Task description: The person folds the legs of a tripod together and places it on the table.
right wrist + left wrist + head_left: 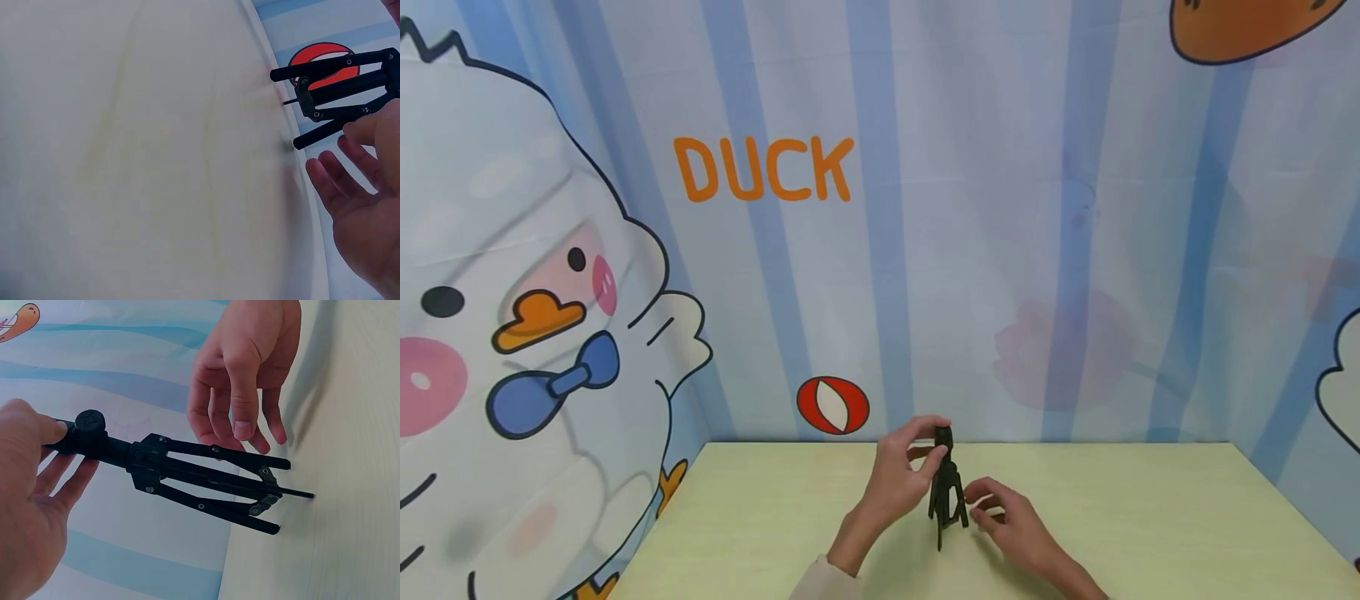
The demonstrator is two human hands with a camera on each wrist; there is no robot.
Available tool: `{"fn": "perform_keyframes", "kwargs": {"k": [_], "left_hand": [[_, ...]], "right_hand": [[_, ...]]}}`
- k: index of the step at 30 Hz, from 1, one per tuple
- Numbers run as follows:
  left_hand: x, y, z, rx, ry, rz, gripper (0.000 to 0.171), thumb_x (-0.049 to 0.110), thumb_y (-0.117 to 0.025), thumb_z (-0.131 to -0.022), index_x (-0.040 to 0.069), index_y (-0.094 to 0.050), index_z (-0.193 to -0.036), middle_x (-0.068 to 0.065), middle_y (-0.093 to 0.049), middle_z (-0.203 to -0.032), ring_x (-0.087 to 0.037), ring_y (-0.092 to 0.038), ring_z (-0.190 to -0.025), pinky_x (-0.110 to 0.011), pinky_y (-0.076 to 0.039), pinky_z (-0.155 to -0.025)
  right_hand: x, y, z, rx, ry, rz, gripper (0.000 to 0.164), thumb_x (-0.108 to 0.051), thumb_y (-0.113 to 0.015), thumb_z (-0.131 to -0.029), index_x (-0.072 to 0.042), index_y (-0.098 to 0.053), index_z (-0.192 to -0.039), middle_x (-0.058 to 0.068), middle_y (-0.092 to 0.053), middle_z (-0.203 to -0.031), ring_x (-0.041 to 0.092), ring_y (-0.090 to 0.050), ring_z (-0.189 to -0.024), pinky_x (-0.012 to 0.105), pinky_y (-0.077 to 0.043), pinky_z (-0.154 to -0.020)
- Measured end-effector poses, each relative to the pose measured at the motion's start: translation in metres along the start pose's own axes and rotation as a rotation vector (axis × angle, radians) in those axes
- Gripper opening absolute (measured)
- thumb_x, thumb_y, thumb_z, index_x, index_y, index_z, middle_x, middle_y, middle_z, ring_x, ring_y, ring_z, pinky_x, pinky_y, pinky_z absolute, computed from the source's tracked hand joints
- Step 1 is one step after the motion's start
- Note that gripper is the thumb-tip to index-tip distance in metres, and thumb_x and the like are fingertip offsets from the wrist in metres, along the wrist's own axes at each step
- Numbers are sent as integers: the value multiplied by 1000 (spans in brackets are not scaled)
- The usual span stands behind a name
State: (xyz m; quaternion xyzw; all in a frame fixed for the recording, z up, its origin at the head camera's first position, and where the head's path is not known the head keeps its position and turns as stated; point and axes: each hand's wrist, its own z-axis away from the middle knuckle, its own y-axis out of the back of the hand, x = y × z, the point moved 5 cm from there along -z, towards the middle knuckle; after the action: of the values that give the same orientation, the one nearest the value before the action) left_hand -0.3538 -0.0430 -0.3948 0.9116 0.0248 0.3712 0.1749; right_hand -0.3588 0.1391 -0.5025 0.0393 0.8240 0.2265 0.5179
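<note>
A small black tripod [947,479] stands upright on the table, its legs partly spread around a central column. My left hand [897,473] grips its head at the top between thumb and fingers. In the left wrist view, a round knob [90,425] sticks out from that head beside the fingertips. Close by the legs on the right is my right hand [1017,527], fingers loosely bent with nothing between them. From the right wrist view, the right thumb [362,130] overlaps one leg, while the other fingers are spread below the tripod.
The pale yellow table [760,508] reaches back to a hanging blue-and-white striped cloth [970,208]. Printed on the cloth are a large duck, orange lettering and a red ball [832,405]. Its bottom edge meets the table just behind the tripod.
</note>
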Motion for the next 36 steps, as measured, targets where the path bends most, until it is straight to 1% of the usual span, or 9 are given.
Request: {"fn": "perform_keyframes", "kwargs": {"k": [3, 7, 10, 15, 19, 23, 29, 36], "left_hand": [[0, -1, 0, -18, 12, 20, 37, -6, -64, -99, 15, -67, -130, -2, -70, -122, -24, -69, -111, -31, -60, -89], [1, -2, 0, -43, 24, 39, 37, -10, -59, -101, 11, -66, -131, -2, -69, -127, -24, -67, -116, -31, -59, -92], [2, -2, 0, -49, 31, 50, 38, -12, -56, -101, 10, -65, -131, -2, -69, -128, -24, -67, -118, -31, -58, -94], [0, -2, -2, -49, 45, 52, 40, -14, -55, -100, 11, -65, -129, -3, -69, -127, -24, -67, -118, -31, -58, -94], [-2, -2, -2, -52, 55, 23, 39, -16, -54, -99, 9, -64, -128, -5, -70, -124, -27, -68, -117, -32, -58, -95], [-1, -2, -3, -54, 64, -6, 40, -17, -54, -99, 9, -63, -127, -6, -71, -123, -28, -68, -118, -32, -57, -96], [-2, -1, -1, -71, 71, 47, 40, -14, -54, -100, 12, -64, -129, -3, -70, -126, -25, -67, -121, -31, -56, -98], [-4, -3, -1, -81, 75, 69, 40, -14, -53, -100, 12, -64, -129, -3, -69, -126, -30, -66, -122, -31, -55, -98]], "right_hand": [[-2, -2, 0, -51, 27, -21, 19, 2, -64, -100, -2, -67, -118, 14, -67, -113, 33, -69, -102, 30, -60, -77], [-4, -5, 0, -103, 48, -49, 18, 2, -62, -101, -1, -69, -118, 15, -69, -114, 37, -68, -104, 30, -60, -78], [-5, -7, 0, -125, 46, -56, 18, 2, -61, -101, -3, -70, -115, 14, -70, -113, 35, -69, -105, 30, -60, -78], [-2, -10, -1, -153, 32, -48, 19, 3, -61, -100, -4, -71, -113, 13, -71, -112, 26, -70, -104, 29, -59, -79], [0, -11, -2, -181, 45, -42, 20, 5, -62, -98, -5, -72, -113, 13, -72, -114, 23, -70, -102, 29, -60, -81], [-1, -11, -2, -196, 64, -34, 20, 5, -63, -98, -5, -73, -112, 14, -72, -114, 22, -70, -100, 29, -60, -81], [-1, -11, -1, -198, 68, -24, 20, 5, -64, -97, -4, -72, -112, 14, -72, -113, 23, -71, -100, 28, -60, -81], [-1, -11, -1, -205, 76, -20, 16, 3, -65, -98, -6, -72, -110, 10, -73, -109, 24, -72, -97, 29, -61, -80]]}}
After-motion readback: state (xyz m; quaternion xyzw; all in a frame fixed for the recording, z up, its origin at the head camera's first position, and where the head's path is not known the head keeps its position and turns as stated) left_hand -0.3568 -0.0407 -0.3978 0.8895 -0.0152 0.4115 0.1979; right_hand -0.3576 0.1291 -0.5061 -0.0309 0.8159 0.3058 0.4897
